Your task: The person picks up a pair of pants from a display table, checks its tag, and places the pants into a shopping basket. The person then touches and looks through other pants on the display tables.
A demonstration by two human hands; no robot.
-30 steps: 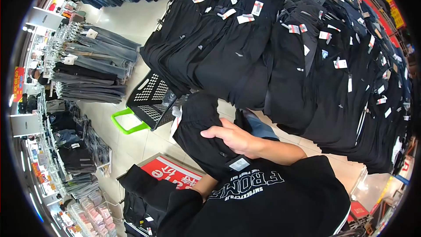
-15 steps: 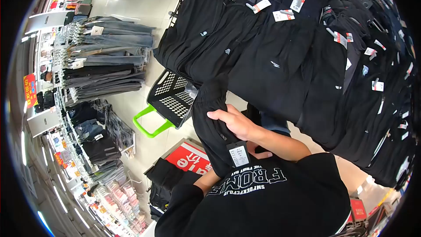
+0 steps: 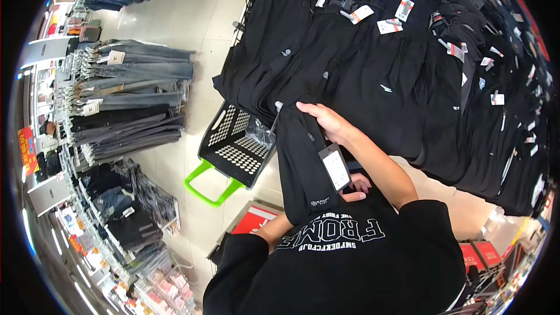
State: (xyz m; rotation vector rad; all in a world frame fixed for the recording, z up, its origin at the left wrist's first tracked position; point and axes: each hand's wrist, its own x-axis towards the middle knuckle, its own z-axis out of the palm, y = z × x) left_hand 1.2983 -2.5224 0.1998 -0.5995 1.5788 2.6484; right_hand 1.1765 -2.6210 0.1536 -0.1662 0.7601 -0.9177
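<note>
Folded black trousers (image 3: 300, 163) hang in front of my chest, with small light lettering near their lower end. My right hand (image 3: 328, 123) grips their upper edge, thumb on top. A grey-white hanger end (image 3: 279, 105) shows just left of that edge. Over the right side of the trousers lies a dark hang tag with a white label (image 3: 335, 169). My left forearm passes behind the cloth. Beyond the tag my left hand (image 3: 357, 188) emerges, its fingers loosely curled and apart; the palm is mostly hidden.
Black trousers with price tags (image 3: 373, 99) fill the rack ahead and right. A black shopping basket with a green handle (image 3: 230, 151) stands on the floor at left. Farther left hang jeans (image 3: 134, 70). A red sign (image 3: 254, 220) is low beside my left arm.
My right hand and the trousers' top have moved up and right, toward the rack. The trousers now hang straighter, the hanger end has come into view, and the tag is higher.
</note>
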